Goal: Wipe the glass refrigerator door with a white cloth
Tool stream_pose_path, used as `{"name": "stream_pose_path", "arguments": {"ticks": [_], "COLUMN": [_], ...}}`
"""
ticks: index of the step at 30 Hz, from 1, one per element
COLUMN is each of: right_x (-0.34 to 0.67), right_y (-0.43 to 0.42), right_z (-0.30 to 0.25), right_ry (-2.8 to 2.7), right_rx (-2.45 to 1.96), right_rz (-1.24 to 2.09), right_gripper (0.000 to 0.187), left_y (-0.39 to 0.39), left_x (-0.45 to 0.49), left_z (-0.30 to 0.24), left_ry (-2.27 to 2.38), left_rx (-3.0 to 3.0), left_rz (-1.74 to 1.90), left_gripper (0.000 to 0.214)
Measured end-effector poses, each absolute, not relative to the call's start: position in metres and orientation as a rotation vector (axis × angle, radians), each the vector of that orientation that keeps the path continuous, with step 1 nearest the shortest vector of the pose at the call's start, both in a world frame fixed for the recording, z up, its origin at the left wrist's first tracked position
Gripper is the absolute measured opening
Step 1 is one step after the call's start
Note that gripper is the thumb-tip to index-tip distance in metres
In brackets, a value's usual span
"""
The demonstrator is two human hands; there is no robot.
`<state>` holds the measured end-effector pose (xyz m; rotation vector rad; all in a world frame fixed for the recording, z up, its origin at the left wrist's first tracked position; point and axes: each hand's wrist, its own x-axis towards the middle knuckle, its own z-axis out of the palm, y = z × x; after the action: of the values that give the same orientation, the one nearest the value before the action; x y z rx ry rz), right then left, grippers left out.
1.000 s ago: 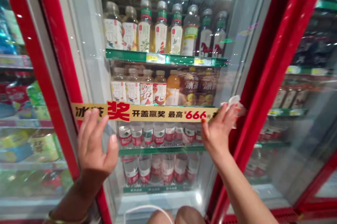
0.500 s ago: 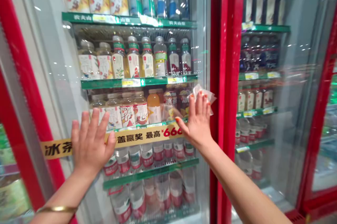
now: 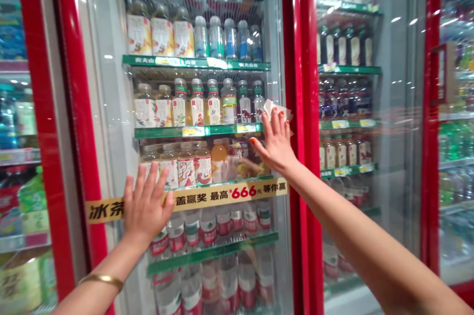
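Left hand presses cooler glass, right hand holds tissue.

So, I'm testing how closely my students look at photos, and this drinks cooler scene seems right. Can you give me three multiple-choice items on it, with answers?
1. Where does the left hand rest?
A) On the red door frame
B) On the yellow banner
C) On a shelf inside the cooler

2. What colour is the bangle on the left wrist?
A) Silver
B) Blue
C) Gold

3. What does the right hand hold?
A) Nothing
B) A bottle
C) A white tissue

Answers:
1. B, because the palm and fingers lie over the banner.
2. C, because the band shows a gold shine.
3. C, because the tissue shows behind the fingers, against the glass.
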<state>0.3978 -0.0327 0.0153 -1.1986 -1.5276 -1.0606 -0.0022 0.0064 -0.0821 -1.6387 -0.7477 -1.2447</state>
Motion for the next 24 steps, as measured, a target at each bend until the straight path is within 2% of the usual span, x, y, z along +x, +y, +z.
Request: {"name": "stream_pose_path", "arguments": {"ticks": [4, 7, 10, 12, 14, 16, 19, 21, 24], "right_x": [0.364, 0.373, 0.39, 0.386, 0.37, 0.356, 0.365, 0.383, 0.391], "right_y": [-0.038, -0.047, -0.047, -0.045, -0.045, -0.046, -0.051, -0.051, -0.043], "right_z": [-0.025, -0.021, 0.03, 0.046, 0.031, -0.002, -0.019, 0.008, 0.049], "right_ry": [-1.994, -2.273, -1.914, -1.605, -1.605, -1.93, -2.283, -2.103, -1.55], "right_rx": [-0.892, -0.736, -1.109, -1.317, -1.289, -1.045, -0.745, -0.903, -1.281], "right_rz": [-1.304, -1.41, -1.247, -1.111, -1.141, -1.318, -1.468, -1.377, -1.077], "right_gripper": [0.109, 0.1, 0.089, 0.092, 0.1, 0.107, 0.097, 0.092, 0.092], "left_y": [0.008, 0.009, 0.01, 0.01, 0.011, 0.012, 0.013, 0.012, 0.011], "left_x": [-0.001, -0.001, -0.001, -0.002, -0.002, -0.003, -0.002, -0.001, -0.001], "left_z": [-0.082, -0.083, -0.084, -0.085, -0.085, -0.085, -0.086, -0.087, -0.087], "left_ry": [-0.748, -0.756, -0.762, -0.759, -0.752, -0.741, -0.748, -0.77, -0.801], "left_rx": [-1.638, -1.639, -1.646, -1.656, -1.662, -1.66, -1.655, -1.667, -1.685], "left_rz": [-1.249, -1.252, -1.258, -1.265, -1.277, -1.291, -1.295, -1.283, -1.279], "left_gripper": [0.091, 0.09, 0.091, 0.092, 0.091, 0.091, 0.091, 0.091, 0.091]}}
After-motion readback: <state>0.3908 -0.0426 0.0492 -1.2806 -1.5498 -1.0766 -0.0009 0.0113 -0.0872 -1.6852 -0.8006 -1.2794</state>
